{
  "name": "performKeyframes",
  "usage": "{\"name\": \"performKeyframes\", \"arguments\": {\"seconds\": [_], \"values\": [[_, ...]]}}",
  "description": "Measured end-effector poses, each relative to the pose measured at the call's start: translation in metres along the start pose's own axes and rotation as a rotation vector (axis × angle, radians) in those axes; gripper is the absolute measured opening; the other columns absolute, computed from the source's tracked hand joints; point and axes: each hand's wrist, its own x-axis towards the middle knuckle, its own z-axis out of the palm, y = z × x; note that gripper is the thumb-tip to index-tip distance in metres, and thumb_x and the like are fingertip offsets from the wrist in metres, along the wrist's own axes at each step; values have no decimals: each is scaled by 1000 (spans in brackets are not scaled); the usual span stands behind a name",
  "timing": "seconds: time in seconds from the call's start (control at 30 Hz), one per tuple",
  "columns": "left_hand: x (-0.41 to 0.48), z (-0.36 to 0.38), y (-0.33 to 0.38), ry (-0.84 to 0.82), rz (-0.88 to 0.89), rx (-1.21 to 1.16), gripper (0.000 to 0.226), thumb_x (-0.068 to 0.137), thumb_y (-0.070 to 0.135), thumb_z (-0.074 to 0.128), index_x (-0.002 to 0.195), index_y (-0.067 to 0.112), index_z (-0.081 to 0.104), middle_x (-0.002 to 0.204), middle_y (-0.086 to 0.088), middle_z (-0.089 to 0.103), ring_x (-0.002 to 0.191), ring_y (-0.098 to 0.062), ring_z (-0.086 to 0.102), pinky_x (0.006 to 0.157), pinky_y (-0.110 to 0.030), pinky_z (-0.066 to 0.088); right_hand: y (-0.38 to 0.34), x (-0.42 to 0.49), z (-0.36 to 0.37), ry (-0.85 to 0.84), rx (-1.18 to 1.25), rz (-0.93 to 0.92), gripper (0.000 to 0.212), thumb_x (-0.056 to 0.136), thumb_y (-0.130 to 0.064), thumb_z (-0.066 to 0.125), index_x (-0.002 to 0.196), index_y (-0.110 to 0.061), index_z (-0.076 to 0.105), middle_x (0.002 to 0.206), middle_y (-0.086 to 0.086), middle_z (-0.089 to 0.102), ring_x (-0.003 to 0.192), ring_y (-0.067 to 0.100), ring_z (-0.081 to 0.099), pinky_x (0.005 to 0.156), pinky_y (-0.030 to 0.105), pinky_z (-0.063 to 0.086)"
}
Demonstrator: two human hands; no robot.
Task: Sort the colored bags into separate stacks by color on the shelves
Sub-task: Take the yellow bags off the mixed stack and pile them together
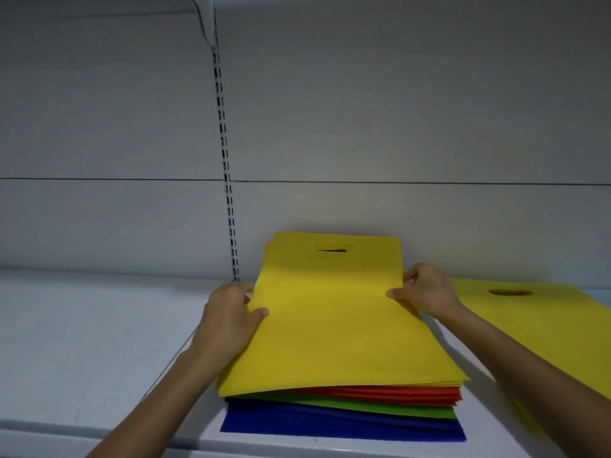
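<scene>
Yellow bags (330, 325) top a mixed stack low in the centre of the frame, their cut-out handles towards the back panel (396, 110). Under them, at the stack's near edge, lie red bags (396, 393), then a green bag (330, 405), then blue bags (330, 424), which touch the white shelf (82, 342).

The left hand (228, 319) grips the left edge of the yellow bags, thumb on top and fingers curled under. The right hand (426, 292) pinches the right edge, thumb pressed on top and fingers folded behind. The near edge of the yellow layer is raised slightly off the red.

At the right edge of the frame a separate yellow pile (545, 325) lies flat on the shelf, just beside the stack. A slotted upright (224, 160) runs from the top of the frame to the shelf beside the left hand.
</scene>
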Motion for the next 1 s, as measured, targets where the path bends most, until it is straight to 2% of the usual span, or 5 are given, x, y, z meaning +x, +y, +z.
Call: {"name": "performKeyframes", "arguments": {"seconds": [0.23, 0.53, 0.7, 0.8, 1.0], "values": [[6, 2, -3, 92, 93, -21, 35, 81, 15, 68, 115, 13, 60, 104, -8, 63, 88, -17, 53, 75, -22, 37, 5, -7, 4, 151, 39, -152, 38, 77, -14, 73, 58, -22, 41, 56, -6, 46, 55, 9, 41, 54, 29, 32], [4, 6, 49, 41, 105, 8, 33, 84, 21, 65, 117, 23, 63, 119, -4, 62, 101, -21, 58, 86, -28, 43, 33, -5, -33, 231, 101, -98, 20, 82, -16, 68, 97, -15, 56, 66, -2, 54, 79, 21, 56, 69, 31, 43], [-5, 26, 101, 51, 139, -7, 35, 84, 27, 62, 119, 22, 61, 122, -3, 59, 113, -22, 51, 87, -31, 40, 60, -2, -85, 306, 85, -118, 7, 83, -13, 66, 88, -9, 64, 68, -2, 56, 76, 18, 54, 61, 23, 34], [-9, 45, 135, 44, 173, -6, 36, 84, 29, 60, 119, 21, 61, 127, -1, 57, 117, -21, 50, 93, -32, 41, 82, -2, -121, 323, 71, -138, 9, 81, -14, 68, 89, -9, 66, 77, 1, 60, 76, 13, 54, 55, 12, 35], [-21, 79, 200, 7, 229, 51, 40, 86, 33, 58, 124, 20, 57, 129, -1, 55, 119, -21, 47, 94, -31, 40, 128, -6, -180, 323, 4, -136, 27, 81, -17, 68, 106, -9, 65, 95, 3, 59, 85, 14, 53, 73, 21, 36]]}}
